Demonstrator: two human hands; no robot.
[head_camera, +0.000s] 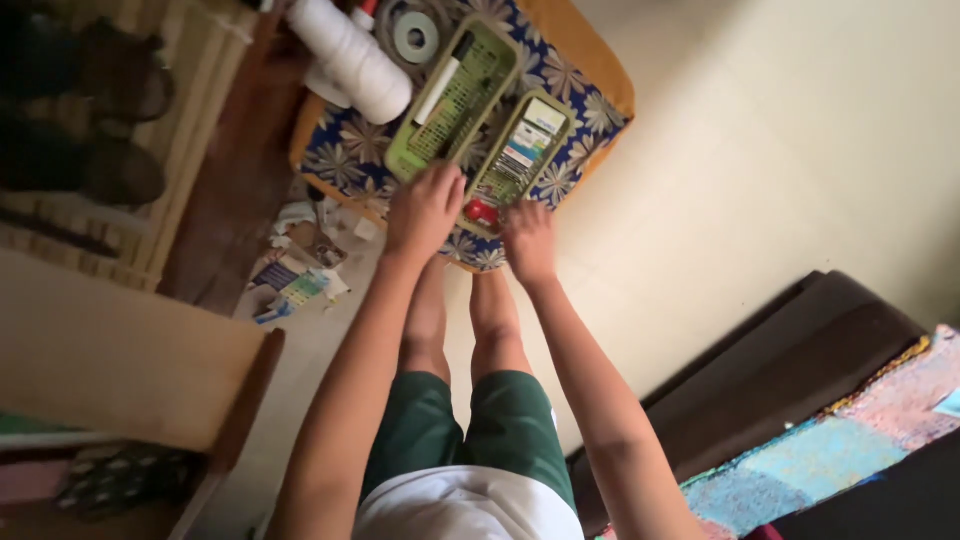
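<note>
- Your left hand (425, 208) rests, fingers curled, on the near end of the larger green basket (455, 100); whether it grips the rim, you cannot tell.
- Your right hand (528, 238) touches the near end of the smaller green basket (520, 160), beside a small red object (481, 211); its grip is unclear too.
- Both baskets lie side by side on the flowered cloth (345, 160) and look filled already: a white marker (445, 78) in one, packets in the other.
- White rolls (350, 55) and a tape ring (415, 37) stay outside them.

Floral-cloth table (345, 160): two green baskets (455, 95), white roll (352, 55), tape ring (415, 37).
</note>
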